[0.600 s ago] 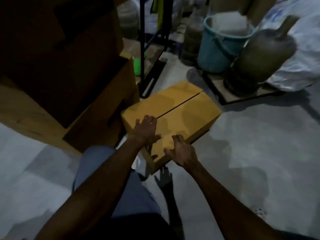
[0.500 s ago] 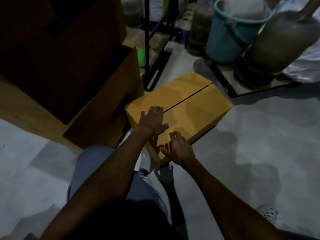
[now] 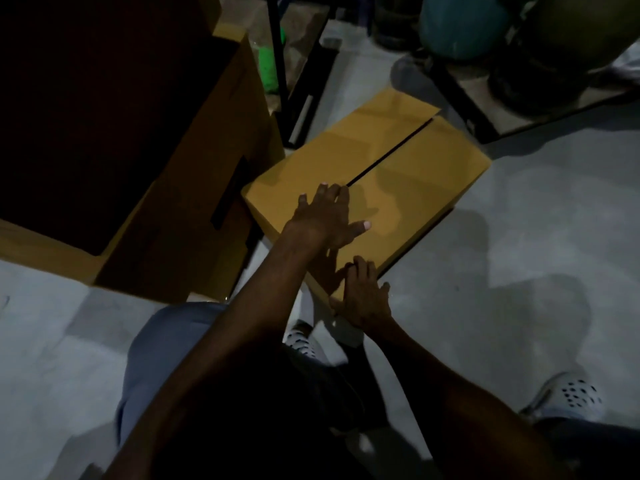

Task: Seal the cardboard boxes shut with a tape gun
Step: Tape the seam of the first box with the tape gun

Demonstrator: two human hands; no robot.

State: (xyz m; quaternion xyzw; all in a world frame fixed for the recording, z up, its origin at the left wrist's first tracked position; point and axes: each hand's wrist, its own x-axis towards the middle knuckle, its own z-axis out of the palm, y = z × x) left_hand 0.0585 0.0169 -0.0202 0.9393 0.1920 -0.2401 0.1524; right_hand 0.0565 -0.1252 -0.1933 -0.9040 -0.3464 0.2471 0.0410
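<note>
Cardboard box (image 3: 367, 178) sits on the floor, seam untaped; left hand (image 3: 323, 216) flat, fingers spread to pin the flaps, right hand (image 3: 363, 294) open at the corner, no tape gun visible

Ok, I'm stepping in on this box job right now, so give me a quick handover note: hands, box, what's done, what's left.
Left hand: flat on the box top, fingers straight, near the seam's near end.
Right hand: at the box's near corner, holding nothing.
Cardboard box: on the floor, flaps folded down, open seam between them.
Done: flaps closed.
Left: no tape on the seam; no tape gun in view, so find it and tape.
</note>
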